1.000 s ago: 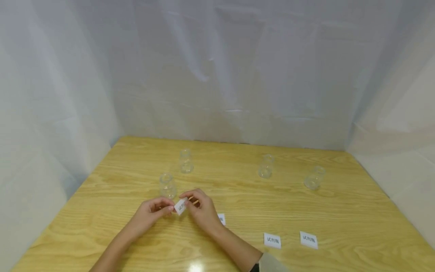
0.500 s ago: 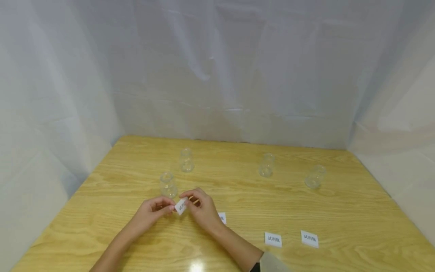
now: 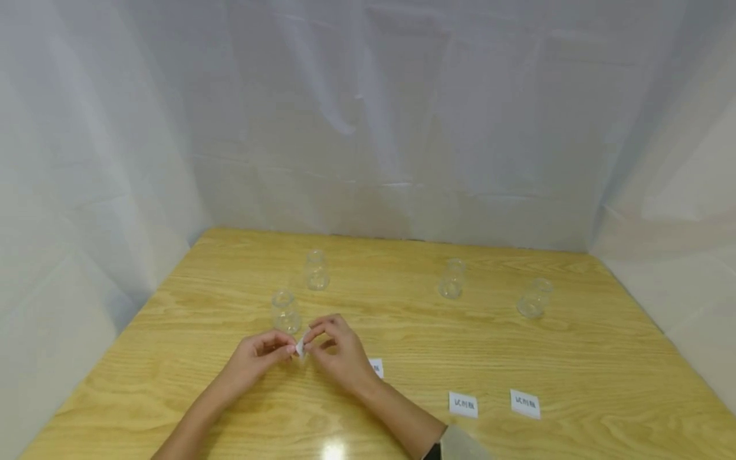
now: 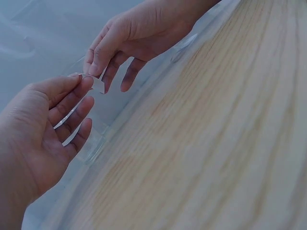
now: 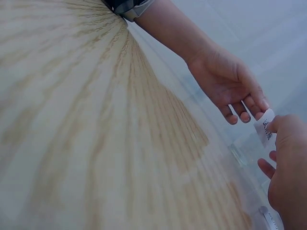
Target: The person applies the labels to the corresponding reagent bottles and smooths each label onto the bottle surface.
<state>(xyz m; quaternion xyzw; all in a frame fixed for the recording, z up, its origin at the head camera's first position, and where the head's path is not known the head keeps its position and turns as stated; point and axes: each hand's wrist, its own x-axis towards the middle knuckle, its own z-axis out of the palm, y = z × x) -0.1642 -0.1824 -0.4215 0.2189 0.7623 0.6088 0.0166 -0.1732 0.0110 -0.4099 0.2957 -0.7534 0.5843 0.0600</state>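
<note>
A small white label (image 3: 301,346) with dark printed characters is held between both hands, tilted, above the table. My left hand (image 3: 257,358) pinches its left edge between thumb and fingertips. At the other edge, my right hand (image 3: 339,354) pinches it with thumb and index finger, clearest in the right wrist view, where the label (image 5: 265,130) shows its print. In the left wrist view the label (image 4: 97,85) looks bent. Just beyond the hands stands a clear glass bottle (image 3: 285,313). A second label (image 3: 376,367) lies partly hidden behind the right forearm.
More clear glass bottles stand farther back: one at the left (image 3: 317,271), another right of centre (image 3: 452,280), and one at the right (image 3: 534,298). Two printed labels lie near the front, a nearer label (image 3: 463,404) and a right label (image 3: 525,404). White sheeting (image 3: 391,128) encloses the wooden table (image 3: 402,319).
The label has turned so its printed face shows less in the head view. The right hand's fingers have shifted slightly left and changed their hold; the left hand has stayed nearly still.
</note>
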